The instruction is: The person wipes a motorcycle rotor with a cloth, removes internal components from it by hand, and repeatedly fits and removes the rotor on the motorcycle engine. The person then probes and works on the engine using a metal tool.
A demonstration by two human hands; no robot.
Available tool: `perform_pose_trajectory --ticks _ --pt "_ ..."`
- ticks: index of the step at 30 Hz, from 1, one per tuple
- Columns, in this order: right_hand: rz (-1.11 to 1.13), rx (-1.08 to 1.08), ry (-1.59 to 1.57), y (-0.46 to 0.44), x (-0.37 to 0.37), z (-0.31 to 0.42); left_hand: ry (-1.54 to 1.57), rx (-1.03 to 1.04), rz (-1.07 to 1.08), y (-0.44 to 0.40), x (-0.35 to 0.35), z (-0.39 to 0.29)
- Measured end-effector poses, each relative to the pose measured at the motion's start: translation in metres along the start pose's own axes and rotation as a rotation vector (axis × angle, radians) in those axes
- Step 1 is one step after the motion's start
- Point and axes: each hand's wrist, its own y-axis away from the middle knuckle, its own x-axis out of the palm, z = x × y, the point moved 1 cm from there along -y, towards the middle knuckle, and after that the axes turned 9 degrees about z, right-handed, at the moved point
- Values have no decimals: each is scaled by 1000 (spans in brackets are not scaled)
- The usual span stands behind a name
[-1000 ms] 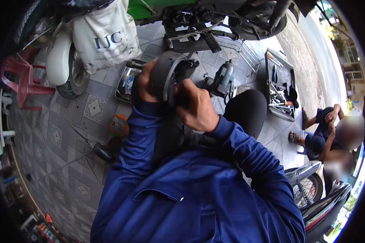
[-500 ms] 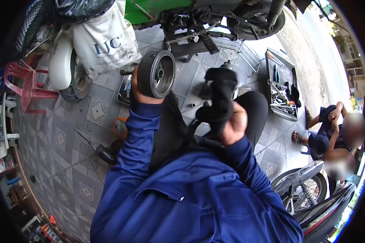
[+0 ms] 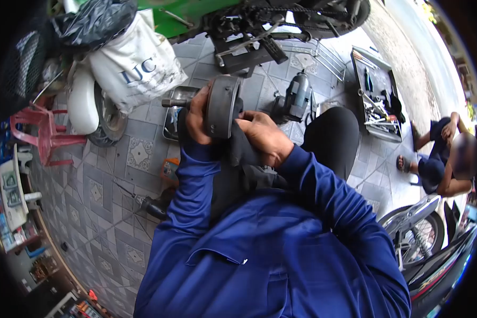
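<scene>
My left hand (image 3: 198,114) is closed around a dark round metal flywheel (image 3: 221,106), held up over my lap. A threaded bolt (image 3: 176,103) with a square-looking end sticks out of its left side. My right hand (image 3: 265,137) grips a black cloth (image 3: 242,148) and presses it to the flywheel's open right side. Part of the cloth hangs below the fingers, and the flywheel's inside is hidden from here. Beyond my hands, a grey power wrench (image 3: 299,96) stands on the tiles.
A metal tool tray (image 3: 382,130) with wrenches lies at right. Ahead is a motorcycle with an exposed chain (image 3: 312,17). To the left are a red chair (image 3: 47,135), a white bag (image 3: 138,63) and a black power tool (image 3: 152,206). A seated person (image 3: 437,153) is at far right.
My right hand has brought the black cloth left and up against the flywheel. The flywheel has turned its open side away from view. The grey power wrench is now uncovered.
</scene>
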Motion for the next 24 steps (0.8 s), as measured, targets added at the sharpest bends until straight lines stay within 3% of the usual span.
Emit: perform_pose_trajectory --ticks 2,3,5,6,7,8,9,10,11,13,15,17,18,19,21,22,24 --pt "-17 65 42 -9 -5 -2 394 -272 20 9 0 13" --pt "-101 -131 266 -16 -6 -3 89 -208 -123 16 8 23" --pt "-273 -499 775 -24 -7 6 -497 80 21 17 -9 58" --pt "-311 -559 880 -31 -10 10 -80 -208 -164 7 6 21" --pt "-348 -624 987 -37 -13 17 -73 -203 -159 -4 12 16" --pt "-361 -782 1101 -39 -17 27 497 -230 -273 -13 15 17" --pt "-362 -787 1105 -41 -20 33 1065 -244 -376 -18 19 18" --pt "-392 -875 1281 -41 -18 43 375 -159 -389 -18 25 15" --pt "-418 -965 1461 -40 -14 57 373 -148 -397 -25 28 7" --pt "-302 -1174 1763 -35 -10 84 1025 -299 -470 -33 28 -7" --pt "-188 -1503 1911 -26 4 111 1088 -269 -428 -30 23 -12" --pt "-49 -1555 1999 -20 13 124 96 -282 -229 -15 23 -4" --pt "65 -1609 2091 -20 15 126 -132 -233 -157 -11 20 -6" --pt "84 -1658 1996 -27 11 127 150 -255 -244 -11 21 -6" --pt "-31 -1309 1793 -36 5 114 591 -306 -382 -13 26 -2" --pt "-145 -1294 1611 -47 1 99 587 -301 -390 -14 25 -2" --pt "-256 -1015 1213 -55 -8 69 1213 -369 -528 -24 27 -9"
